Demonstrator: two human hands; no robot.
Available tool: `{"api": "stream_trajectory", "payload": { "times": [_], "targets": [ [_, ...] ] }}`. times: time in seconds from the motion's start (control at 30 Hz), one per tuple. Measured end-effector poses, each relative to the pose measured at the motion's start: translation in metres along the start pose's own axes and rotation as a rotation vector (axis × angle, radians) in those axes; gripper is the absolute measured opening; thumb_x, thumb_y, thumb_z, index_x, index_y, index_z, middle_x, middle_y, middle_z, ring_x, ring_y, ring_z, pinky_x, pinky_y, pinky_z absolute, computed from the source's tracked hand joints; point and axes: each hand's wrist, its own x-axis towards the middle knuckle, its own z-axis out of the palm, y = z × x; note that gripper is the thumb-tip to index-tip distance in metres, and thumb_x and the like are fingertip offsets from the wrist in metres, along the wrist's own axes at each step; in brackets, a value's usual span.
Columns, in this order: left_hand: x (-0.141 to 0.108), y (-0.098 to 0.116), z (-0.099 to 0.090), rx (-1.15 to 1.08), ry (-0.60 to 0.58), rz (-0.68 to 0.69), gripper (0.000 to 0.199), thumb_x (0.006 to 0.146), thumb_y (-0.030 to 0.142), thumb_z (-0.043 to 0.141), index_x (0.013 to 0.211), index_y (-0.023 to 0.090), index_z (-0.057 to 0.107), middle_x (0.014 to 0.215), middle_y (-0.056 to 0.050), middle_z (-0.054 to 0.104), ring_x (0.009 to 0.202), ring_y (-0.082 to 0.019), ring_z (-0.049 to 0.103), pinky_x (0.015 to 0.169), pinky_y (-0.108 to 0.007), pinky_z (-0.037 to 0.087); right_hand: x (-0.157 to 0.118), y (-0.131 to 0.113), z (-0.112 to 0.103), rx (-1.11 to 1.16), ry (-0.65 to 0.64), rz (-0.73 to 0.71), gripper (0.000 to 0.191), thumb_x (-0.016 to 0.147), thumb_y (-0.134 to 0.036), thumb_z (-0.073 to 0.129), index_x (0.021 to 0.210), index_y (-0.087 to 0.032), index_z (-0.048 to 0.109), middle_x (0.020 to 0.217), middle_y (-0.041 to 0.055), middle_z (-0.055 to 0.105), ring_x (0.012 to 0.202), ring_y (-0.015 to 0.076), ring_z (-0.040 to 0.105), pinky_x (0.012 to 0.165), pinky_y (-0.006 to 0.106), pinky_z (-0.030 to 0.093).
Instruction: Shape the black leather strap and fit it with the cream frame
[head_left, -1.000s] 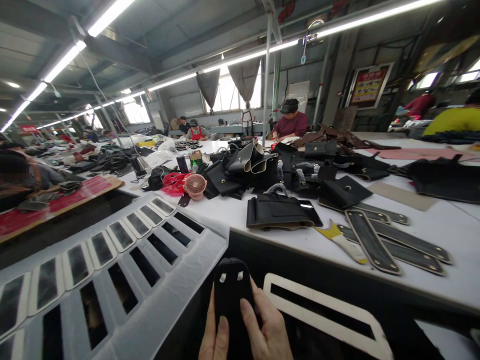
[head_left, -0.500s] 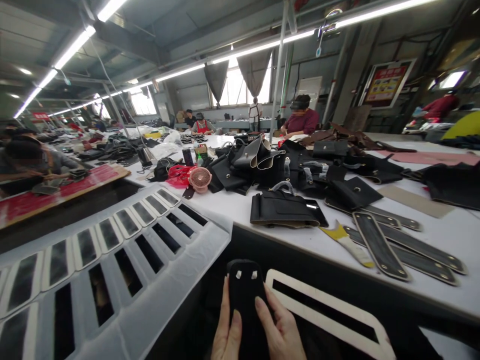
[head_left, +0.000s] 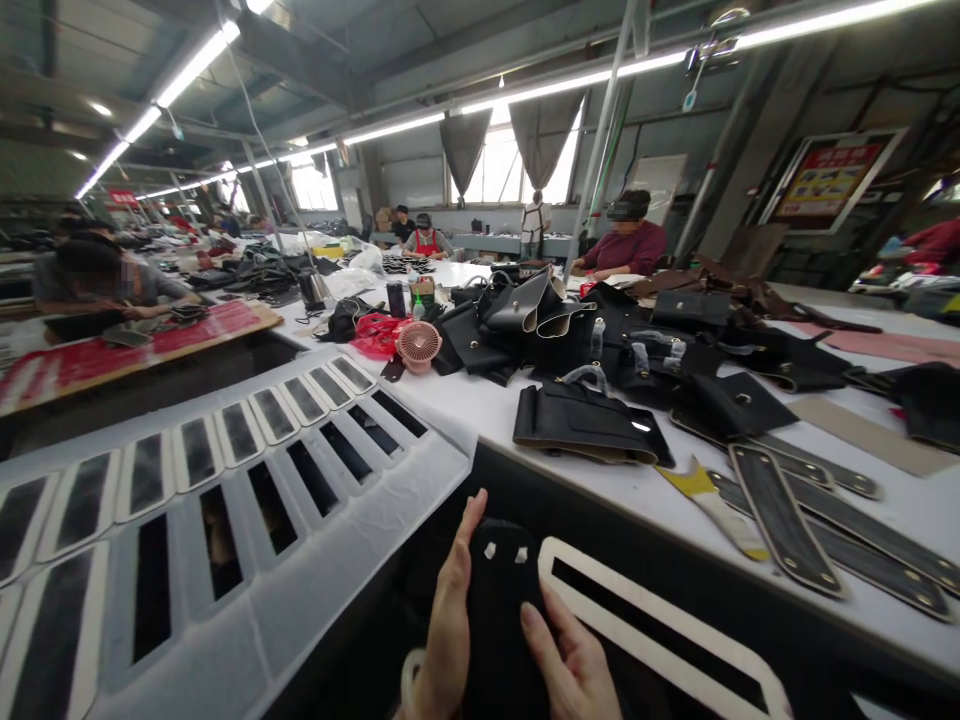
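Note:
A black strap piece [head_left: 504,620] with a rounded top stands upright between my hands. Two small whitish bits show near its upper end. My right hand [head_left: 574,650] grips its right edge, the thumb lying on the front face. Along the left edge my left hand [head_left: 448,610] is held flat, fingers stretched upward past the top and the palm turned towards the piece. Whether the left palm presses on it I cannot tell. A pale rounded frame with a dark slot [head_left: 645,615] lies just right of my right hand.
On the left, a whitish sheet [head_left: 300,560] carries rows of pale-rimmed dark panels. The white table [head_left: 600,490] ahead holds a black bag [head_left: 585,425], several black straps [head_left: 784,520], a yellow-grey scrap [head_left: 716,505] and a pink fan [head_left: 418,347]. Co-workers sit farther back.
My left thumb has come off the front of the strap piece, and the left fingers have straightened upward. The right hand keeps its grip. The view has shifted slightly left.

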Motion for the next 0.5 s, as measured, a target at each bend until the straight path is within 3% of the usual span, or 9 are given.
{"api": "stream_trajectory", "payload": {
  "times": [0.07, 0.13, 0.23, 0.3, 0.4, 0.5],
  "targets": [
    [0.010, 0.000, -0.002, -0.106, -0.051, -0.051, 0.053, 0.095, 0.056, 0.030, 0.119, 0.021, 0.061, 0.109, -0.008, 0.066, 0.097, -0.021, 0.061, 0.082, -0.030, 0.049, 0.001, 0.003, -0.001, -0.067, 0.002, -0.038, 0.061, 0.079, -0.064, 0.060, 0.117, -0.017, 0.068, 0.109, 0.0122, 0.070, 0.105, 0.0317, 0.063, 0.094, 0.041, 0.050],
    [0.015, -0.004, -0.005, -0.196, -0.059, -0.072, 0.048, 0.095, 0.054, 0.033, 0.105, 0.020, 0.064, 0.094, -0.005, 0.065, 0.081, -0.018, 0.060, 0.073, -0.029, 0.049, 0.005, 0.003, -0.005, -0.196, 0.029, -0.119, 0.059, 0.082, -0.061, 0.057, 0.121, -0.017, 0.065, 0.106, 0.0119, 0.070, 0.099, 0.0293, 0.065, 0.090, 0.038, 0.053],
    [0.014, -0.011, -0.007, -0.196, -0.038, -0.018, 0.043, 0.097, 0.049, 0.033, 0.100, 0.021, 0.065, 0.108, -0.005, 0.062, 0.097, -0.021, 0.058, 0.088, -0.033, 0.045, 0.018, -0.009, -0.011, -0.492, 0.039, -0.304, 0.058, 0.087, -0.052, 0.055, 0.134, -0.018, 0.053, 0.101, 0.0104, 0.067, 0.088, 0.0242, 0.065, 0.079, 0.034, 0.056],
    [0.012, -0.012, -0.007, -0.124, -0.066, 0.026, 0.043, 0.098, 0.047, 0.030, 0.102, 0.022, 0.065, 0.112, -0.005, 0.062, 0.110, -0.023, 0.054, 0.099, -0.035, 0.039, 0.029, -0.022, -0.012, -0.676, 0.017, -0.453, 0.053, 0.089, -0.043, 0.054, 0.138, -0.021, 0.049, 0.108, 0.0106, 0.062, 0.093, 0.0237, 0.063, 0.082, 0.035, 0.056],
    [0.012, -0.012, -0.006, -0.025, -0.101, 0.088, 0.044, 0.099, 0.045, 0.028, 0.099, 0.022, 0.066, 0.113, -0.005, 0.062, 0.117, -0.024, 0.050, 0.107, -0.035, 0.030, 0.039, -0.040, -0.009, -0.839, 0.000, -0.648, 0.031, 0.089, -0.031, 0.056, 0.119, -0.025, 0.063, 0.112, 0.0103, 0.059, 0.103, 0.0254, 0.058, 0.087, 0.039, 0.053],
    [0.014, -0.014, -0.008, -0.032, -0.082, 0.073, 0.046, 0.098, 0.047, 0.028, 0.091, 0.022, 0.067, 0.113, -0.004, 0.062, 0.115, -0.024, 0.050, 0.106, -0.036, 0.030, 0.039, -0.048, -0.007, -0.884, -0.033, -0.775, 0.010, 0.089, -0.021, 0.056, 0.091, -0.024, 0.065, 0.096, 0.0074, 0.062, 0.092, 0.0231, 0.059, 0.076, 0.036, 0.054]
  ]
}}
